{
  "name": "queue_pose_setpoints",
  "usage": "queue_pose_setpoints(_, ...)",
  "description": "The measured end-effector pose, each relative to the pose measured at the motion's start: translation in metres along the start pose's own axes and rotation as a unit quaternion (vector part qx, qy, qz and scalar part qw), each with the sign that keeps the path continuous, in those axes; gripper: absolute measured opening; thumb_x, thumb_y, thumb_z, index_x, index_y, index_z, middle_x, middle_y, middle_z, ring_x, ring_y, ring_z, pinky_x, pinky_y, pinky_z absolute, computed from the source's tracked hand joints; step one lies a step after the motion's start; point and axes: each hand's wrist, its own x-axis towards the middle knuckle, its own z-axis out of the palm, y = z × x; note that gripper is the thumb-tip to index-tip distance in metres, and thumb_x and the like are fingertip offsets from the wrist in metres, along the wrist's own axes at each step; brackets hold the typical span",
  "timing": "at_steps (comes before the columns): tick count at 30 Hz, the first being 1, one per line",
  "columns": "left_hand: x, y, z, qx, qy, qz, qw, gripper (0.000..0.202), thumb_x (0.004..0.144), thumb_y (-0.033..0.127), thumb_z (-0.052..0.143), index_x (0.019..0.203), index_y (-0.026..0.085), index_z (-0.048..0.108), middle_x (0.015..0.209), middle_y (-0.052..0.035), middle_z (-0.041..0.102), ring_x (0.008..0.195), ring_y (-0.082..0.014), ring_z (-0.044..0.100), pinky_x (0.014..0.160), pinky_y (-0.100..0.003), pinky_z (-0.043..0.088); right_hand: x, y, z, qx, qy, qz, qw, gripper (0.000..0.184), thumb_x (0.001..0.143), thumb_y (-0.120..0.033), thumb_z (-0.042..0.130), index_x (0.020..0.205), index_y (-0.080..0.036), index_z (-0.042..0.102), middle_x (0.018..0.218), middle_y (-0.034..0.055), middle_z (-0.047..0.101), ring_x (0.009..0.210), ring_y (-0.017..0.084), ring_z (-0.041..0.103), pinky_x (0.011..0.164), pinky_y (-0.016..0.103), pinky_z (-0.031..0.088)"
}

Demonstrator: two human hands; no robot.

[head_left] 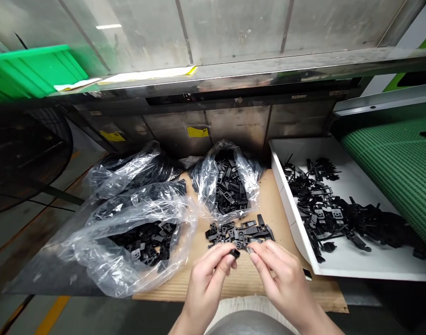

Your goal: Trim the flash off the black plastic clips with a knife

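Between the thumb and forefinger of my left hand (pixel 211 272) is a small black plastic part (pixel 235 253). My right hand (pixel 279 270) is pinched close beside it, with something small and greyish at the fingertips that I cannot make out. Just beyond both hands, a loose pile of black plastic parts (pixel 249 228) lies on the cardboard sheet (pixel 269 195). Behind the pile stands an open clear bag (pixel 208 186) full of similar black parts. Another open clear bag (pixel 104 265) of black parts lies to the left.
A white tray (pixel 286 200) with black moulded pieces (pixel 338 214) stands at the right, beside a green conveyor belt (pixel 390 153). More bagged parts (pixel 129 172) sit at the back left. Above runs a metal shelf (pixel 234 77) with a green bin (pixel 35 70) and papers (pixel 146 74).
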Motion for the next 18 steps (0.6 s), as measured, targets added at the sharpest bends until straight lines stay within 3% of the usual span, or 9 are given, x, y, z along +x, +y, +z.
queue_pose_setpoints(4,0.001,0.007,0.002,-0.098,-0.070,-0.075,0.990,0.021,0.081,0.026,0.051,0.069,0.013,0.062,0.057,-0.0009,0.052,0.052,-0.0114,0.044,0.050,-0.021,0.037,0.001,0.006,-0.006,0.026,0.005,0.044,0.999,0.022,0.087,-0.019,0.040,0.092,-0.017,0.061,0.077,0.0053,0.061,0.071,0.016,0.058,0.062,0.027,0.047)
queue_pose_setpoints(8,0.004,0.007,0.003,-0.105,-0.036,-0.102,0.989,0.019,0.080,0.028,0.053,0.070,0.013,0.061,0.057,-0.0004,0.051,0.052,-0.0115,0.043,0.052,-0.022,0.036,-0.007,-0.005,-0.015,0.079,-0.025,0.003,0.997,0.021,0.086,-0.017,0.039,0.091,-0.017,0.060,0.072,0.0042,0.058,0.067,0.015,0.057,0.059,0.025,0.047)
queue_pose_setpoints(12,0.005,0.004,0.003,-0.067,-0.052,-0.084,0.993,0.019,0.081,0.028,0.051,0.071,0.014,0.061,0.057,0.0000,0.049,0.053,-0.0122,0.043,0.051,-0.022,0.037,-0.011,-0.014,-0.017,0.049,-0.034,-0.046,0.997,0.023,0.085,-0.015,0.038,0.093,-0.016,0.060,0.068,0.0046,0.056,0.061,0.016,0.055,0.055,0.027,0.046)
queue_pose_setpoints(18,0.004,0.001,0.002,0.025,-0.052,-0.007,0.998,0.015,0.083,0.021,0.048,0.080,0.018,0.063,0.062,-0.0005,0.052,0.055,-0.0134,0.046,0.055,-0.023,0.039,-0.009,-0.014,-0.016,0.010,-0.032,-0.056,0.998,0.022,0.085,-0.014,0.039,0.093,-0.015,0.059,0.071,0.0066,0.057,0.066,0.018,0.055,0.058,0.030,0.046)
